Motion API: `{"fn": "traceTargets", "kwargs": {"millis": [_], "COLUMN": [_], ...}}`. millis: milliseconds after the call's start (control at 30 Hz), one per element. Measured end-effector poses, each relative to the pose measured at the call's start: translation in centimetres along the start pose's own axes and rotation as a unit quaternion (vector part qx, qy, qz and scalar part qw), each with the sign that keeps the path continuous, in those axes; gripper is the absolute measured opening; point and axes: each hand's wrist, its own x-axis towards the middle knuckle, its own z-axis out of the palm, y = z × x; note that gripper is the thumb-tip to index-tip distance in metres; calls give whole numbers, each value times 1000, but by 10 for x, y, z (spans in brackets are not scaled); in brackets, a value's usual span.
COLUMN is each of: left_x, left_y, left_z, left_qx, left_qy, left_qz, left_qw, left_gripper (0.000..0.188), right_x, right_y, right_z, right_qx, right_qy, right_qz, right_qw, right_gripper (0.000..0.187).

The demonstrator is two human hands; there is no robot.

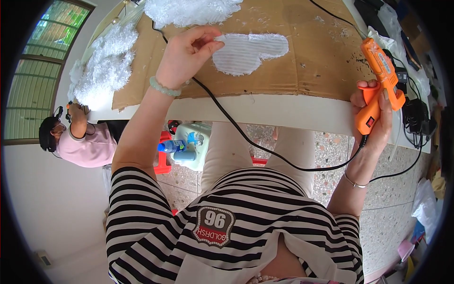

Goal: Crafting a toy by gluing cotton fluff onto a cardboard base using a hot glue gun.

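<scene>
My left hand [187,57] is at the upper left corner of a flat white piece of ribbed fabric [250,51], its thumb and forefinger pinched together there. The fabric has frayed edges and an uneven, rounded outline. It lies on a brown cardboard sheet [312,78]. At the right edge of the table, my right hand [384,124] is wrapped round an orange hot glue gun [378,61], whose nozzle points up and away from me. A black cord runs from the bottom of its handle.
Fluffy white fringed material lies in one heap [109,61] at the left and another [189,10] at the far side. A black cord [222,111] crosses the table edge. Chargers and cables [416,116] crowd the right. A co-worker [87,142] in pink works at left.
</scene>
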Motion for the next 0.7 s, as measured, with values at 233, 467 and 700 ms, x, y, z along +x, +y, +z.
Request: {"fn": "traceTargets", "kwargs": {"millis": [233, 467, 700], "left_x": [-13, -11, -9], "left_y": [12, 9, 11], "left_z": [6, 9, 6], "left_qx": [88, 97, 115], "left_qy": [-74, -97, -125], "left_qz": [95, 122, 107], "left_qw": [989, 983, 980], "left_gripper": [25, 24, 23], "right_x": [2, 2, 2], "right_y": [1, 2, 1], "right_z": [-2, -3, -2], "right_qx": [6, 5, 3], "right_qy": [-12, -14, -15], "right_qz": [-6, -15, -16], "right_qw": [1000, 1000, 1000], "right_gripper": [28, 29, 29]}}
